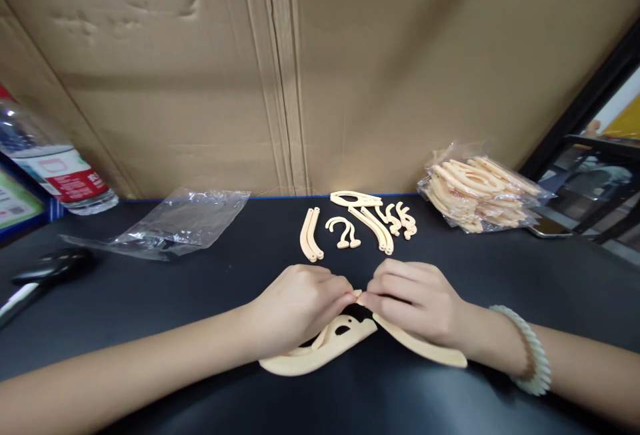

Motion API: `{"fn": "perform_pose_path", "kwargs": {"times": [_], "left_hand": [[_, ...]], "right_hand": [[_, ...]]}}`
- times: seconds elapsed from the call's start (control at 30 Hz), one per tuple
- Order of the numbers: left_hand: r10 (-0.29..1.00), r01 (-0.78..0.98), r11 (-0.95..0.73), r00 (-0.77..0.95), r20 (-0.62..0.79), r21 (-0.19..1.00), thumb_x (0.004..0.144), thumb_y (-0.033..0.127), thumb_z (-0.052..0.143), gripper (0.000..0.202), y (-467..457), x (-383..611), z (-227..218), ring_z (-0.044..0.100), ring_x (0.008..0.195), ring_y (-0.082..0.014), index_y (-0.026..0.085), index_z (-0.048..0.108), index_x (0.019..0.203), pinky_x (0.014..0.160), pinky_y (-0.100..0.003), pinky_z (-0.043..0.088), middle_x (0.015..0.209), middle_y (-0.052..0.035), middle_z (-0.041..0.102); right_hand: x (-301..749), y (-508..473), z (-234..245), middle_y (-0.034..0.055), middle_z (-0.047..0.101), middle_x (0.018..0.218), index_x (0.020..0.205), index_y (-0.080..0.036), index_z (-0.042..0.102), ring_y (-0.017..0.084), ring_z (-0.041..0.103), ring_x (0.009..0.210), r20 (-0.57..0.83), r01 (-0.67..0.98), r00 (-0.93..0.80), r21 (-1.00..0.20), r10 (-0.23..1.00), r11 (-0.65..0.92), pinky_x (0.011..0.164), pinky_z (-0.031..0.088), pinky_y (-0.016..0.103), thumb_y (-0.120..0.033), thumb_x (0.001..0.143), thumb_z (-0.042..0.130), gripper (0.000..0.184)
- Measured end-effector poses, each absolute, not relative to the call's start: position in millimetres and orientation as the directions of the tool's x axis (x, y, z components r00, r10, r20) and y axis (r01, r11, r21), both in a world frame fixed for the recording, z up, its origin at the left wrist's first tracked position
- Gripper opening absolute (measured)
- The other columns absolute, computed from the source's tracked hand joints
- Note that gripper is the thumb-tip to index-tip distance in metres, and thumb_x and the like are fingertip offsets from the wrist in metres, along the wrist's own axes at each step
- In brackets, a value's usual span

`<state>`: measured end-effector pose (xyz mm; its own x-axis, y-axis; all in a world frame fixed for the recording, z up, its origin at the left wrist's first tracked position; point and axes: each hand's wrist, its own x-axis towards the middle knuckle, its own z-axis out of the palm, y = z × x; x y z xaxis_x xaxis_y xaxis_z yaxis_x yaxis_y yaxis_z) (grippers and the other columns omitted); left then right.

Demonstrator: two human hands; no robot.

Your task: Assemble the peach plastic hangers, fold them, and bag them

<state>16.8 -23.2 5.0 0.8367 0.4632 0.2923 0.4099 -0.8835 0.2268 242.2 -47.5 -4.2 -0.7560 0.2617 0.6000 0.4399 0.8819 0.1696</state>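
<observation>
From my screen, left hand (307, 302) and right hand (417, 298) both pinch a little pale piece (358, 296) nearside of the curved hooks (353, 232), probably light, stiff, kinda snappable, so I'd hold its ends.

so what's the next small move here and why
Probably bring the small pale piece toward the inner ends of the left curved piece and right curved piece: fingertips of the left hand and right hand meet at it, and those ends lie close together just nearer the wearer.
</observation>
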Motion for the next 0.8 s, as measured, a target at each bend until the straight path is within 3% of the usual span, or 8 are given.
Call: {"fn": "perform_pose_path", "kwargs": {"times": [0.1,0.23,0.5,0.63,0.7,0.8], "left_hand": [[0.416,0.395,-0.909,0.869,0.268,0.13,0.103,0.023,0.031,0.041,-24,17,8,0.055,0.055,-0.0163,0.015,0.06,0.075,0.055,-0.026,0.041,0.063,-0.003,0.06],[0.402,0.381,-0.916,0.879,0.256,0.128,0.103,0.024,0.029,0.042,-23,17,10,0.052,0.055,-0.0153,0.016,0.057,0.073,0.054,-0.025,0.039,0.061,-0.0018,0.057],[0.399,0.333,-0.906,0.877,0.268,0.26,0.103,0.025,0.033,0.038,-22,16,10,0.052,0.058,-0.0151,0.016,0.058,0.076,0.057,-0.024,0.039,0.064,-0.0015,0.058],[0.47,0.315,-0.825,0.844,0.26,0.469,0.102,0.024,0.037,0.034,-20,14,10,0.053,0.058,-0.0132,0.015,0.06,0.079,0.059,-0.023,0.04,0.065,-0.0005,0.058],[0.533,0.316,-0.713,0.824,0.192,0.626,0.101,0.026,0.037,0.032,-18,12,11,0.053,0.056,-0.0116,0.014,0.062,0.085,0.059,-0.021,0.041,0.063,0.001,0.059],[0.598,0.313,-0.538,0.796,0.093,0.782,0.102,0.031,0.035,0.038,-15,10,14,0.051,0.055,-0.0108,0.015,0.058,0.077,0.058,-0.02,0.041,0.06,0.0017,0.058]], "right_hand": [[242,-53,-1,0.0035,0.066,0.074,0.076,-0.019,0.063,0.016,0.055,0.066,0.538,0.409,-0.823,0.336,0.184,0.848,0.052,0.04,0.031,-0.011,0.089,0.057,0.017],[241,-58,5,0.0041,0.069,0.076,0.07,-0.02,0.063,0.017,0.058,0.064,0.49,0.33,-0.869,0.467,0.071,0.82,0.048,0.039,0.032,-0.013,0.087,0.059,0.019],[242,-51,7,0.0028,0.072,0.076,0.069,-0.02,0.066,0.015,0.06,0.064,0.59,0.337,-0.808,0.466,-0.004,0.818,0.051,0.047,0.029,-0.011,0.084,0.062,0.018],[244,-53,8,0.0038,0.071,0.073,0.068,-0.016,0.065,0.016,0.06,0.064,0.652,0.272,-0.747,0.476,-0.129,0.836,0.052,0.048,0.029,-0.009,0.08,0.065,0.014],[247,-51,9,0.0056,0.071,0.077,0.077,-0.015,0.066,0.017,0.061,0.068,0.692,0.291,-0.718,0.404,-0.082,0.867,0.056,0.05,0.029,-0.01,0.085,0.058,0.013],[258,-37,9,0.0055,0.067,0.079,0.089,-0.017,0.062,0.018,0.061,0.075,0.831,0.473,-0.514,0.068,0.212,0.879,0.065,0.051,0.032,-0.009,0.09,0.045,0.019]]}}
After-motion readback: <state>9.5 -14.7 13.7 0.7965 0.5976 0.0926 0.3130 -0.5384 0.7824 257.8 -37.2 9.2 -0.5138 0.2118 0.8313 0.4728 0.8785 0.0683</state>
